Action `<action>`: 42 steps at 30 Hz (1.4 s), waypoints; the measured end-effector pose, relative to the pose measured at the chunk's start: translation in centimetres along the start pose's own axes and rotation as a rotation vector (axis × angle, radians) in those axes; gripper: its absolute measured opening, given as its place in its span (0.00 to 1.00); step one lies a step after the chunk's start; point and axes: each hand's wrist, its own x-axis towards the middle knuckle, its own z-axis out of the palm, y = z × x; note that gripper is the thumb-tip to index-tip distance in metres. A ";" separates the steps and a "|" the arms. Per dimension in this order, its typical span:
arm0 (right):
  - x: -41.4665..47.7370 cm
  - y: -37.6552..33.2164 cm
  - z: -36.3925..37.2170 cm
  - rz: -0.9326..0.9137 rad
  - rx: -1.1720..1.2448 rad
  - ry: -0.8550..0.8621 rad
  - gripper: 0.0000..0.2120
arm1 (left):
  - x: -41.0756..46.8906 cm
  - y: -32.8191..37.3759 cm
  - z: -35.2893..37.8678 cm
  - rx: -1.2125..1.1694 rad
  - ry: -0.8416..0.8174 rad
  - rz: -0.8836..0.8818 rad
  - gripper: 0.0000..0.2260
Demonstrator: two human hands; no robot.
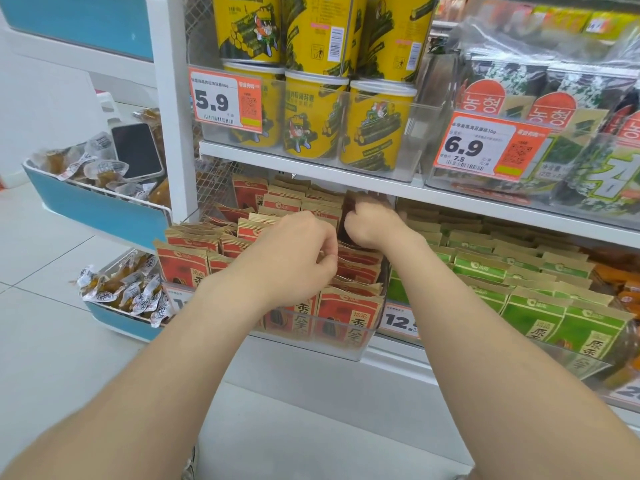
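Observation:
Red and tan snack packets point(349, 308) stand in rows in a clear plastic shelf bin point(346, 344) on the lower shelf. My left hand point(294, 258) is over the middle rows, its fingers curled and pinching the top edge of a red packet point(356, 263). My right hand point(369, 223) reaches deeper under the upper shelf and grips a dark red packet point(348, 220) at the back of the right-hand row. Its fingertips are blurred and partly hidden by the packet.
Green packets point(540, 306) fill the bin to the right. Yellow canisters point(313, 112) and seaweed packs point(554, 109) stand on the shelf point(433, 197) above, with price tags 5.9 and 6.9. To the left, blue-fronted bins point(93, 206) hold wrapped snacks and a phone point(136, 150).

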 end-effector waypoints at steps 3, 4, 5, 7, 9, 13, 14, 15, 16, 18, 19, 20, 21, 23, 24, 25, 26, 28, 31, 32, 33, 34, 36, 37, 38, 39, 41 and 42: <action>0.5 -0.3 0.4 0.022 -0.070 0.006 0.25 | 0.0 -0.1 0.1 0.004 -0.021 -0.007 0.08; 0.5 -0.4 0.4 0.023 -0.101 0.035 0.23 | 0.0 -0.1 0.2 0.004 -0.024 -0.007 0.08; 0.4 -0.5 0.4 0.020 -0.130 0.061 0.21 | 0.1 -0.2 0.2 0.004 -0.026 -0.006 0.08; 0.3 -0.4 0.5 0.020 -0.175 0.086 0.19 | 0.1 -0.3 0.2 0.001 -0.027 -0.009 0.08; -0.1 -0.1 0.5 -0.007 -0.195 0.103 0.17 | 0.0 -0.4 0.2 0.001 -0.031 -0.015 0.08; -2.2 0.9 0.5 -0.151 -0.308 0.159 0.05 | -0.3 -0.5 0.1 -0.012 -0.023 -0.017 0.07; -2.8 1.1 0.4 -0.201 -0.360 0.168 0.06 | -0.4 -0.5 0.1 -0.011 -0.021 -0.016 0.07; -3.4 1.4 0.3 -0.251 -0.413 0.179 0.07 | -0.4 -0.5 0.0 -0.008 -0.016 -0.014 0.07; -4.0 1.7 0.1 -0.296 -0.460 0.192 0.08 | -0.5 -0.5 0.0 -0.007 -0.012 -0.013 0.07; -5.1 2.3 -0.5 -0.365 -0.518 0.228 0.10 | -0.6 -0.3 -0.1 -0.011 -0.010 -0.013 0.06; -5.6 2.6 -0.8 -0.397 -0.531 0.252 0.11 | -0.7 -0.3 -0.1 -0.010 -0.009 -0.012 0.06; -6.0 2.9 -1.1 -0.434 -0.539 0.277 0.13 | -0.7 -0.2 -0.1 -0.010 -0.007 -0.012 0.06; -6.5 3.1 -1.3 -0.472 -0.543 0.308 0.14 | -0.8 -0.1 -0.2 -0.012 -0.001 -0.013 0.06; -7.3 3.6 -1.6 -0.542 -0.524 0.411 0.15 | -0.9 0.0 -0.1 -0.014 0.034 -0.017 0.06; -7.7 4.0 -1.8 -0.565 -0.497 0.475 0.15 | -0.9 0.1 0.0 -0.010 0.063 -0.014 0.08; -8.2 4.3 -2.0 -0.585 -0.450 0.553 0.16 | -1.0 0.2 0.2 -0.006 0.095 -0.006 0.11; -8.7 4.6 -2.3 -0.602 -0.395 0.642 0.16 | -1.0 0.5 0.3 -0.011 0.130 0.009 0.14; -10.0 4.8 -2.9 -0.655 -0.274 0.802 0.15 | -1.1 1.2 0.4 -0.082 0.204 0.067 0.21; -12.8 4.4 -3.8 -0.780 -0.051 0.938 0.09 | -1.2 2.8 0.4 -0.264 0.284 0.177 0.25; -13.8 4.2 -4.0 -0.812 0.046 0.952 0.08 | -1.2 3.3 0.5 -0.329 0.308 0.203 0.21; -14.8 4.0 -4.2 -0.825 0.155 0.956 0.07 | -1.3 3.8 0.5 -0.397 0.333 0.214 0.15; -15.6 3.7 -4.3 -0.810 0.272 0.952 0.07 | -1.4 4.4 0.5 -0.472 0.358 0.209 0.10; -16.5 3.4 -4.4 -0.691 0.524 0.914 0.13 | -1.6 5.2 0.5 -0.654 0.392 0.164 0.06; -16.6 3.4 -4.4 -0.600 0.636 0.876 0.16 | -1.6 5.5 0.6 -0.759 0.396 0.131 0.06; -16.5 3.5 -4.2 -0.503 0.724 0.823 0.17 | -1.6 5.9 0.7 -0.872 0.396 0.099 0.07; -16.4 3.7 -4.1 -0.418 0.793 0.756 0.16 | -1.7 6.4 0.8 -0.982 0.393 0.065 0.09; -16.1 4.1 -3.9 -0.331 0.894 0.612 0.08 | -1.7 7.2 1.2 -1.147 0.388 0.002 0.11; -16.0 4.3 -3.8 -0.313 0.936 0.566 0.07 | -1.7 7.6 1.4 -1.188 0.400 -0.027 0.12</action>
